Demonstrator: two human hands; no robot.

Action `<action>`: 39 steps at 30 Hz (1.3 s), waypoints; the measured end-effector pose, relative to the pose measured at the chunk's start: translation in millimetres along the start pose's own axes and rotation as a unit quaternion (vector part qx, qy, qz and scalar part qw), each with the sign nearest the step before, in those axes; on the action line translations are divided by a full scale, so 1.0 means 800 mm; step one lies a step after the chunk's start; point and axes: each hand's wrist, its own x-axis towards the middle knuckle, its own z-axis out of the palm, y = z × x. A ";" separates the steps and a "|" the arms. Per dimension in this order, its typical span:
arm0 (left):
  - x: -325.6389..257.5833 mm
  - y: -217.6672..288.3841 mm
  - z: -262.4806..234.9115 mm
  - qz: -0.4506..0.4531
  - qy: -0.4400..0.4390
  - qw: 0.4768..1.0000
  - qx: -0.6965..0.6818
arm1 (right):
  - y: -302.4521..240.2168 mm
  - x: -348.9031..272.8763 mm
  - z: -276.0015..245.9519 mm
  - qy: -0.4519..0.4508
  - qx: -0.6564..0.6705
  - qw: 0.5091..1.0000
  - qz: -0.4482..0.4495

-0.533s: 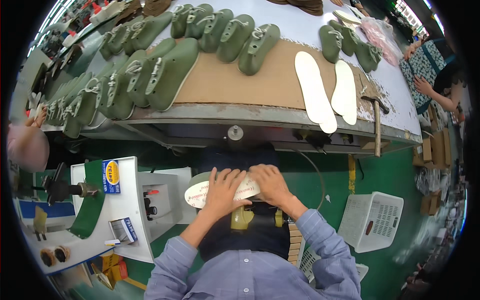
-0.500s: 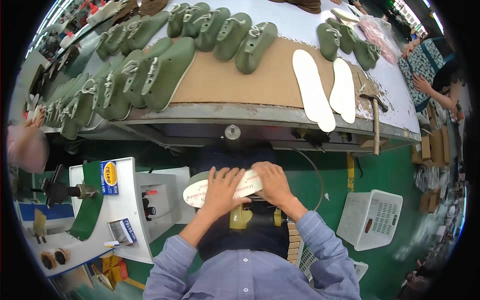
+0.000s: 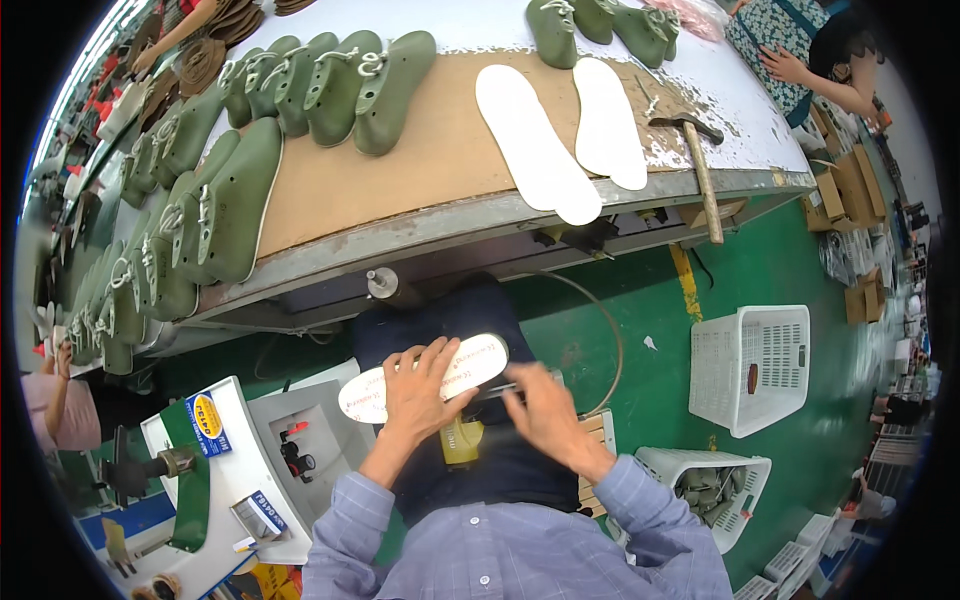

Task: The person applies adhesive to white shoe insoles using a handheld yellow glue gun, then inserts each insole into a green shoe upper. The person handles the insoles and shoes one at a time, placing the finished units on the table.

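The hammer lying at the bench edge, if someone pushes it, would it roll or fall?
The hammer probably would not roll: its crosswise head lies flat on the bench. Its wooden handle end overhangs the edge, so a push could tip it off. It is likely head-heavy.

The left hand (image 3: 418, 390) presses flat on a long white shoe insole (image 3: 425, 377) over the lap, the right hand (image 3: 540, 410) touches its end, and two more flat white insoles (image 3: 560, 140) lie beside dark green plastic shoe forms (image 3: 300, 110) on the brown cardboard-topped workbench (image 3: 420, 170).
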 end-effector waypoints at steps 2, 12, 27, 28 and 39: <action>0.002 0.001 0.004 0.008 0.001 1.000 0.000 | -0.005 -0.034 0.022 -0.100 -0.024 0.993 -0.051; 0.005 0.008 0.007 0.006 0.012 1.000 -0.017 | -0.035 -0.042 -0.001 -0.230 -0.154 0.959 -0.056; 0.003 0.007 0.009 0.006 0.042 0.999 -0.025 | -0.025 -0.032 -0.044 -0.081 0.088 0.991 0.052; 0.003 0.006 0.010 0.004 0.043 0.999 -0.025 | -0.023 -0.031 -0.042 -0.090 0.080 0.991 0.064; -0.009 -0.020 0.024 -0.007 0.104 0.984 -0.142 | -0.064 -0.013 -0.020 -0.147 0.034 0.988 0.033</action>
